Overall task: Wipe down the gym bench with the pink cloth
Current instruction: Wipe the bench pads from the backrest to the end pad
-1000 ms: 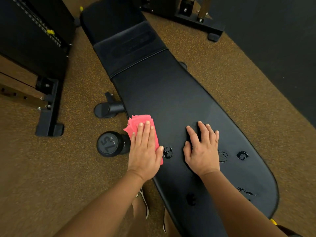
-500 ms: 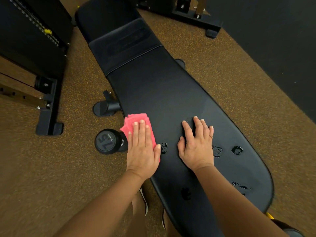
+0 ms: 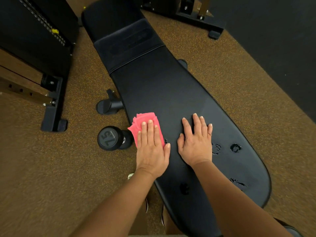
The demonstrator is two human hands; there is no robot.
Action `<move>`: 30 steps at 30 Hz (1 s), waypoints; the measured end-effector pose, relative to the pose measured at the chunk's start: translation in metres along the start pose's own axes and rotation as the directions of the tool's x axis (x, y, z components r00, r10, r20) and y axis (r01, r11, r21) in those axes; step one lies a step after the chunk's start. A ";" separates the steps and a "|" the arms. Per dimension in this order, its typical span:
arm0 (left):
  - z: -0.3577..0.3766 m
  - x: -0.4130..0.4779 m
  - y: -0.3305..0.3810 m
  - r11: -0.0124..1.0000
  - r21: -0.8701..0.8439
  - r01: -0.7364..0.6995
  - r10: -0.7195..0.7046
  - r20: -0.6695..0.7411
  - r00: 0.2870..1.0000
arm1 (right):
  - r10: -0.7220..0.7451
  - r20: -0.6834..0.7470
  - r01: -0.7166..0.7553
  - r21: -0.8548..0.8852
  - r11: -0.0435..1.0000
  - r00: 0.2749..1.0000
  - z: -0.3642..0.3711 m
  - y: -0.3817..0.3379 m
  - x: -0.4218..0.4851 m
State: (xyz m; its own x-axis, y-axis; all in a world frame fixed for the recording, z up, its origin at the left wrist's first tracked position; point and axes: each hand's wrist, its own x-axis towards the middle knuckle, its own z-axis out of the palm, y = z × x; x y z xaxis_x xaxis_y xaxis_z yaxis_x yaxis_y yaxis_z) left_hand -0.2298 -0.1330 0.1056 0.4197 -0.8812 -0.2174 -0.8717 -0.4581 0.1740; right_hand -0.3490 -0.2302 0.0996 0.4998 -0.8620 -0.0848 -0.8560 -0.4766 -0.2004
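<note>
A long black padded gym bench (image 3: 164, 93) runs from the far left to the near right. Several wet spots, such as one (image 3: 235, 147) right of my right hand, lie on its near part. A folded pink cloth (image 3: 144, 119) rests at the bench's left edge. My left hand (image 3: 151, 147) lies flat on the cloth, pressing it down with fingers straight, and covers most of it. My right hand (image 3: 196, 142) is spread flat on the bare pad to the right of the cloth, holding nothing.
A black dumbbell marked 15 (image 3: 109, 138) lies on the brown speckled floor just left of the cloth. A bench foot (image 3: 107, 106) sticks out behind it. Black machine frames stand at far left (image 3: 53, 103) and at the top (image 3: 201, 19). Dark matting (image 3: 282, 48) lies at right.
Both hands and the cloth have shifted only slightly on the bench; mostly the camera view has moved. The left hand still presses the cloth flat.
</note>
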 end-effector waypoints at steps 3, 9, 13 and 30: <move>-0.004 0.000 -0.025 0.974 0.055 -0.220 0.217 0.055 0.975 | -0.002 0.013 0.002 -0.005 1.000 1.000 0.000 0.000 0.000; -0.005 0.009 -0.023 0.989 0.045 -0.138 0.137 0.005 0.990 | 0.006 0.004 -0.006 -0.023 1.000 1.000 0.001 0.000 0.000; 0.004 0.009 -0.005 0.989 -0.024 0.149 -0.150 -0.027 0.988 | 0.009 -0.013 -0.009 -0.004 1.000 1.000 0.002 -0.001 -0.001; -0.002 0.004 -0.002 0.993 0.077 -0.089 0.086 0.036 0.996 | -0.003 -0.040 0.002 -0.011 1.000 0.999 0.005 0.000 -0.003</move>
State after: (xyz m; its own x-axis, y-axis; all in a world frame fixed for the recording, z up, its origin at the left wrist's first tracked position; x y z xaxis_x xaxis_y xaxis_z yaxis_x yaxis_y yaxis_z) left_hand -0.2261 -0.1358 0.1058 0.3337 -0.9126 -0.2361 -0.9224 -0.3678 0.1177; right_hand -0.3497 -0.2271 0.0949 0.4965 -0.8669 -0.0447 -0.8562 -0.4806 -0.1897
